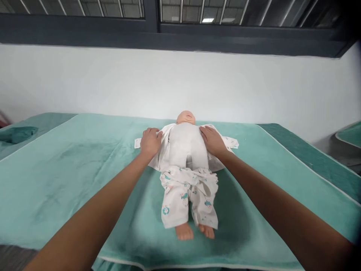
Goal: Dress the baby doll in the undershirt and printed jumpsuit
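Evidently, head view: doll (pixel 187 141) on back on green sheet (pixel 84 165), shirt (pixel 159 162) spread open, trousers (pixel 175 199) below hips. Left hand (pixel 151 142), right hand (pixel 212 140) at shirt's opposite sides, fingers partly bent; grip unconfirmed. Step appears shirt handling; next move calls for light, even touch.

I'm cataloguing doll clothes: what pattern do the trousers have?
White trousers with scattered, mostly teal prints, shown in the head view.

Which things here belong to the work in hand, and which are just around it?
In the work:
doll, lying on its back
open white top, at both hands
patterned trousers, lowered on its legs
left hand
right hand

Just around:
green cover beneath
white wall
barred window
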### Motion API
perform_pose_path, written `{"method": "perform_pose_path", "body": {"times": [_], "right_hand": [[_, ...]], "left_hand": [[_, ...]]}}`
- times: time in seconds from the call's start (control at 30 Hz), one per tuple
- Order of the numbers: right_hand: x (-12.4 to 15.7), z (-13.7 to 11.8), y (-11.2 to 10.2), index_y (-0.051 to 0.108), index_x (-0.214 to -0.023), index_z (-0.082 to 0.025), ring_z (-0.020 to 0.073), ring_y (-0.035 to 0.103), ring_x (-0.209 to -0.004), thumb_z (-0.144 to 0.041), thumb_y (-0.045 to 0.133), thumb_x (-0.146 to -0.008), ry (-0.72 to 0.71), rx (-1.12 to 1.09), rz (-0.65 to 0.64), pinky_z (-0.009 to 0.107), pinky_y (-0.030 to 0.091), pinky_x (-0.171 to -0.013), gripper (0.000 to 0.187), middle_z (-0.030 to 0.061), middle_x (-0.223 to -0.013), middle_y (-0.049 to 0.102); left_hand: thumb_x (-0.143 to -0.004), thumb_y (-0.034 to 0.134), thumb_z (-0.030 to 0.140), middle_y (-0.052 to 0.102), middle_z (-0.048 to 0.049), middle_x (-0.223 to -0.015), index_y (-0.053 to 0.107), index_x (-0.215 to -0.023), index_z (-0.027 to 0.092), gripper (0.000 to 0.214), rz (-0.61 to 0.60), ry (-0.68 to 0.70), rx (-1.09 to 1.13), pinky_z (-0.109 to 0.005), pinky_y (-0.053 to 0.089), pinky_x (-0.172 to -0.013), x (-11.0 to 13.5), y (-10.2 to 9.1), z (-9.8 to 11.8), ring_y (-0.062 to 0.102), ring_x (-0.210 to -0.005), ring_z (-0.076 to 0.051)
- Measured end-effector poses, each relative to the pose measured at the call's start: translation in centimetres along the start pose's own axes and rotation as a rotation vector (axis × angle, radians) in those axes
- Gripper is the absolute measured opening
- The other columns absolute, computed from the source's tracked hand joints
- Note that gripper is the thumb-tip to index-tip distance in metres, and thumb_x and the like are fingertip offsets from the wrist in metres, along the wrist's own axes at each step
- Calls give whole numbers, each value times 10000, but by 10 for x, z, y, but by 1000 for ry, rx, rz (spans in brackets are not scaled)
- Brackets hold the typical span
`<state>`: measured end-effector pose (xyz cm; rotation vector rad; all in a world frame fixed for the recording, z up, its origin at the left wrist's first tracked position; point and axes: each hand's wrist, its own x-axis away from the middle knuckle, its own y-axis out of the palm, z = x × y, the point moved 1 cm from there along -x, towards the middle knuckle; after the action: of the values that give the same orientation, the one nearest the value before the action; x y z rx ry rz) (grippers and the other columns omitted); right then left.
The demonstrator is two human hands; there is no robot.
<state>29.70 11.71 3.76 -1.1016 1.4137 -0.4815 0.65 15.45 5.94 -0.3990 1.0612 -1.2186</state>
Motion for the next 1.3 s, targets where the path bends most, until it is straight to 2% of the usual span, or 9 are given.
{"method": "perform_pose_path", "body": {"times": [0.17, 0.4, 0.6, 0.73, 0.8, 0.9, 1.03, 1.17, 1.3], "right_hand": [[-8, 23, 20, 618, -1251, -158, 305, 614, -1117, -328, 301, -1017, 201, 52, 10, 460, 425, -983, 429, 128, -1234, 678], [-1, 25, 26, 613, -1257, -195, 286, 589, -1165, -342, 365, -1004, 214, -2, 80, 441, 410, -998, 383, 84, -1256, 672], [-5, 23, 25, 630, -1216, -217, 290, 583, -1169, -325, 451, -969, 266, -93, 106, 475, 402, -1013, 324, 83, -1245, 673], [0, 5, -1, 660, -1036, -209, 249, 597, -1071, -345, 514, -949, 286, -255, 249, 391, 446, -932, 217, 81, -1130, 679], [6, -6, -22, 649, -850, -211, 194, 613, -855, -378, 516, -960, 305, -400, 184, 318, 463, -784, 240, 38, -890, 680], [21, -20, -49, 624, -668, -197, 147, 570, -674, -406, 509, -972, 241, -675, -184, 278, 427, -668, 387, 8, -679, 630], [44, -30, -67, 669, -676, -173, 113, 500, -586, -386, 629, -910, 100, -892, -616, 256, 365, -562, 319, 0, -631, 606], [58, -35, -68, 667, -677, -179, 95, 466, -580, -362, 723, -842, 128, -878, -738, 242, 327, -533, 252, -18, -635, 590], [60, -38, -67, 699, -794, -219, 113, 535, -654, -367, 757, -810, 175, -841, -757, 233, 393, -596, 160, -22, -709, 635]], "left_hand": [[-856, 537, 482, 704, -77, -1031, 608, -906, 226, 270, -232, -235, 103, -355, 432, -831, -38, 26, -6, 623, -952, -254], [-894, 435, 364, 684, -40, -879, 561, -856, 232, 186, 93, -256, 247, -318, 427, -775, -26, 44, -18, 611, -844, -211], [-859, 503, 336, 673, -77, -912, 554, -835, 236, 115, -1, -375, 87, -394, 444, -797, -42, 31, -42, 610, -889, -272], [-854, 510, 258, 656, -94, -1030, 585, -899, 214, 98, 175, -134, 75, -408, 445, -889, -31, 23, -32, 575, -1045, -275], [-861, 518, 251, 655, -66, -1015, 604, -930, 214, 116, 182, -16, 219, -359, 464, -863, -19, 16, -16, 585, -1012, -233], [-860, 576, 302, 650, -15, -854, 635, -902, 211, 116, -189, 14, 552, -276, 485, -702, -1, 4, 6, 603, -761, -152], [-836, 660, 361, 620, 13, -668, 672, -876, 191, 175, -809, 44, 752, -231, 470, -582, 8, -15, 16, 577, -584, -110], [-779, 732, 389, 663, -4, -623, 720, -883, 190, 225, -1295, 16, 733, -239, 492, -537, 10, -25, 13, 618, -531, -133], [-778, 739, 380, 702, -15, -646, 742, -931, 215, 224, -1519, 58, 678, -234, 516, -561, 13, -26, 15, 650, -556, -146]]}}
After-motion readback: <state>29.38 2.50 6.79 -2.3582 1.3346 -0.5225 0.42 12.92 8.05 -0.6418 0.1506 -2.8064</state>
